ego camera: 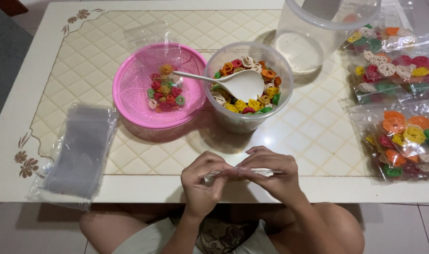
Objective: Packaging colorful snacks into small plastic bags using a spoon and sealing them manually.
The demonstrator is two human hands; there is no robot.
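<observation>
At the near edge of the bench (130, 188), our left hand (202, 181) and right hand (271, 171) pinch an empty clear bag (238, 173), grip narrow; opening its mouth seems the step, needing fingertips to part the film.

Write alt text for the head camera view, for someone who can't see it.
Two bare hands, left hand and right hand, pinch a small clear bag at the edge of a white table. Beyond them sit a pink basket and a clear tub of colourful crackers with a white spoon. Filled bags lie right, empty bags left.
</observation>
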